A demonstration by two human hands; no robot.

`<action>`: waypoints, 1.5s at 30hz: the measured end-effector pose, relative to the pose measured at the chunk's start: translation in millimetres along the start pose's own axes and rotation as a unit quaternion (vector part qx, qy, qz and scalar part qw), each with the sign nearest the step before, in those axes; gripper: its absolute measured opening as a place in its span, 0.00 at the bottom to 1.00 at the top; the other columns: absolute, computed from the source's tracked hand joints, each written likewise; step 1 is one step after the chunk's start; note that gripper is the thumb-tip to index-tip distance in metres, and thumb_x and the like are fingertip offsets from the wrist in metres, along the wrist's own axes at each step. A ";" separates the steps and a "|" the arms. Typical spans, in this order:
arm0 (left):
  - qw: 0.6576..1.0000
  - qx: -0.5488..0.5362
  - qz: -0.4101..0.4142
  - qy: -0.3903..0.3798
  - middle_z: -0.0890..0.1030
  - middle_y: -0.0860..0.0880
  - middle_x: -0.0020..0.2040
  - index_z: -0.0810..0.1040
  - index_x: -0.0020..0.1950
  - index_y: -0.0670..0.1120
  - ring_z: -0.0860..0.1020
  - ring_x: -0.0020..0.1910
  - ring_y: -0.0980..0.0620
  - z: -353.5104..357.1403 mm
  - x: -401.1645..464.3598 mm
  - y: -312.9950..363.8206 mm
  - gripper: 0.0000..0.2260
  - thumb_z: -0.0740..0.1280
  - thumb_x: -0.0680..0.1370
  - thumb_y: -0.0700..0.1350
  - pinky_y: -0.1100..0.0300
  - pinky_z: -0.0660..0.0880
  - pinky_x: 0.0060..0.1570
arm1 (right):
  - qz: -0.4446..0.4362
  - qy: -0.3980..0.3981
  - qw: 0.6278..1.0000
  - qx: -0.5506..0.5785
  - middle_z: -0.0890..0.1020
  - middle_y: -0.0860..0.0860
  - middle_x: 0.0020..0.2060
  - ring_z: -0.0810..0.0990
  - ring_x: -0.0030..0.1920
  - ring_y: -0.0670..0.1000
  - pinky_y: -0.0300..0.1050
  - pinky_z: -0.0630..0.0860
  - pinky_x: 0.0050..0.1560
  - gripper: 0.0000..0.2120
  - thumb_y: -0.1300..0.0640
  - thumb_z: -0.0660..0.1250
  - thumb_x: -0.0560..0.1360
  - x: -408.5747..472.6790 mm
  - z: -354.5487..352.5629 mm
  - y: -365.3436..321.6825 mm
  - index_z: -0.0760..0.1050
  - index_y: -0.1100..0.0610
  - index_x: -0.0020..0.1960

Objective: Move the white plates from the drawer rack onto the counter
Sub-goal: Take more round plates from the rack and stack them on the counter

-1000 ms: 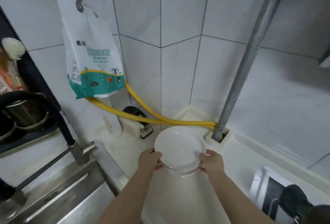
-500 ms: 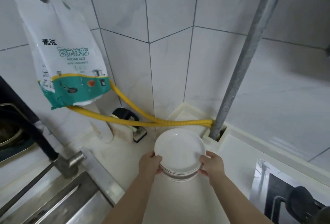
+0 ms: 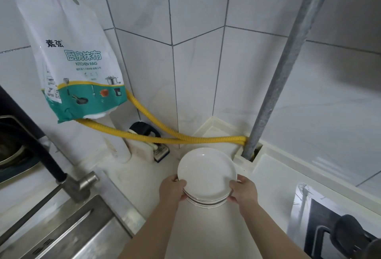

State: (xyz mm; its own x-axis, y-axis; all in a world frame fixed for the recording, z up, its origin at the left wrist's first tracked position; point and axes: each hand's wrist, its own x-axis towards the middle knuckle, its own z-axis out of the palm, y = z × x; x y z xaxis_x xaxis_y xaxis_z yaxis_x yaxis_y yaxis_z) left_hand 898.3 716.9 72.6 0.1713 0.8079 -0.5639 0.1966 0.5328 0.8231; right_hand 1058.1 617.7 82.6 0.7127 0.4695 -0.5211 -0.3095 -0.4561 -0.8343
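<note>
A stack of several white plates (image 3: 206,173) is held level just above the white counter (image 3: 144,178), near the tiled corner. My left hand (image 3: 172,190) grips the stack's left rim and my right hand (image 3: 244,192) grips its right rim. Whether the bottom plate touches the counter cannot be told. The drawer rack is out of view.
A steel sink (image 3: 68,230) and its faucet (image 3: 80,186) lie at the left. A yellow corrugated hose (image 3: 165,140) runs along the wall to a grey pipe (image 3: 274,85). A kitchen-rag bag (image 3: 76,67) hangs above. A stove (image 3: 334,230) sits at lower right.
The view has drifted slightly, and the plate stack held in both hands has sunk a little lower toward the counter near the corner.
</note>
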 end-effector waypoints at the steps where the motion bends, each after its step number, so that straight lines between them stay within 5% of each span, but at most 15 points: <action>1: 1.000 0.005 0.003 0.000 0.78 0.42 0.51 0.78 0.61 0.41 0.78 0.47 0.44 0.2 -0.2 0.4 0.16 0.64 0.74 0.32 0.60 0.78 0.30 | -0.001 -0.001 1.000 0.000 0.77 0.52 0.37 0.79 0.44 0.60 0.57 0.81 0.49 0.10 0.68 0.60 0.73 0.2 0.0 0.8 0.76 0.56 0.47; 11: 1.000 0.019 0.008 0.005 0.77 0.43 0.53 0.77 0.62 0.41 0.78 0.49 0.43 0.3 0.0 -3.4 0.16 0.66 0.75 0.34 0.56 0.79 0.35 | 0.001 -0.023 1.000 0.006 0.79 0.54 0.40 0.79 0.44 0.59 0.57 0.81 0.50 0.10 0.68 0.61 0.73 0.8 -3.4 6.9 0.76 0.57 0.50; 17: 0.989 0.142 0.045 -0.006 0.77 0.44 0.51 0.76 0.58 0.42 0.76 0.47 0.46 0.2 -13.9 3.8 0.11 0.65 0.77 0.43 0.54 0.79 0.39 | -0.036 -0.038 0.993 -0.108 0.77 0.54 0.39 0.80 0.46 0.61 0.62 0.79 0.54 0.07 0.61 0.64 0.74 -2.7 -2.4 6.0 0.73 0.62 0.51; 20: 0.978 0.200 0.064 -0.006 0.76 0.45 0.49 0.72 0.51 0.47 0.76 0.45 0.45 -3.9 -26.5 1.3 0.04 0.63 0.78 0.46 0.50 0.80 0.46 | -0.056 -0.038 0.981 -0.182 0.77 0.54 0.40 0.80 0.46 0.61 0.60 0.79 0.54 0.09 0.57 0.64 0.74 -9.8 -3.0 7.1 0.73 0.61 0.51; 23: 0.960 0.267 0.081 -0.009 0.78 0.42 0.46 0.71 0.41 0.47 0.76 0.44 0.45 -11.4 -37.2 -5.8 0.09 0.62 0.79 0.48 0.51 0.78 0.53 | -0.071 -0.042 0.971 -0.226 0.76 0.53 0.38 0.76 0.41 0.56 0.57 0.79 0.52 0.11 0.55 0.63 0.74 -19.6 -6.9 8.9 0.74 0.62 0.50; 27: 0.925 0.367 0.093 -0.027 0.82 0.42 0.52 0.79 0.50 0.42 0.79 0.52 0.45 -24.7 -56.3 -21.1 0.13 0.60 0.80 0.50 0.57 0.74 0.54 | -0.104 -0.066 0.960 -0.250 0.75 0.52 0.39 0.72 0.39 0.52 0.48 0.73 0.42 0.14 0.55 0.62 0.74 -40.2 -17.7 17.6 0.76 0.66 0.50; 31: 0.879 0.463 0.107 -0.042 0.77 0.44 0.63 0.76 0.62 0.41 0.74 0.63 0.48 -33.2 -73.8 -38.0 0.17 0.60 0.80 0.50 0.61 0.70 0.59 | -0.163 -0.104 0.909 -0.370 0.80 0.54 0.48 0.77 0.49 0.52 0.41 0.68 0.44 0.12 0.52 0.64 0.76 -58.4 -24.6 29.7 0.76 0.59 0.54; 36: 0.831 0.546 0.090 -0.051 0.75 0.45 0.67 0.74 0.65 0.44 0.72 0.67 0.47 -46.7 -116.2 -65.1 0.19 0.58 0.79 0.51 0.58 0.69 0.64 | -0.197 -0.152 0.827 -0.504 0.71 0.56 0.65 0.69 0.68 0.55 0.45 0.68 0.65 0.23 0.53 0.59 0.77 -97.4 -29.3 57.0 0.65 0.54 0.71; 41: 0.797 0.595 0.091 -0.043 0.74 0.47 0.69 0.74 0.67 0.47 0.71 0.69 0.48 -64.6 -150.6 -88.9 0.20 0.58 0.78 0.55 0.56 0.69 0.66 | -0.257 -0.173 0.738 -0.600 0.71 0.55 0.65 0.68 0.68 0.56 0.48 0.68 0.65 0.22 0.51 0.57 0.77 -131.6 -22.3 80.6 0.63 0.55 0.70; 45: 0.794 0.604 0.062 -0.032 0.81 0.44 0.60 0.79 0.58 0.46 0.79 0.59 0.44 -90.8 -178.7 -115.4 0.20 0.57 0.76 0.57 0.53 0.75 0.59 | -0.304 -0.201 0.673 -0.643 0.71 0.55 0.64 0.70 0.66 0.57 0.50 0.69 0.63 0.20 0.52 0.57 0.77 -164.4 -11.4 103.1 0.66 0.57 0.68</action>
State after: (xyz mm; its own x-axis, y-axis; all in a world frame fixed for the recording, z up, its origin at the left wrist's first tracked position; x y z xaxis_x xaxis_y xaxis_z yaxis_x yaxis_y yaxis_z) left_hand 757.3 533.9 84.5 0.3028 0.8004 -0.5174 0.9502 -0.2115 0.2289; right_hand 916.2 484.9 84.3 0.1523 0.9141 -0.3758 0.9485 -0.2420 -0.2042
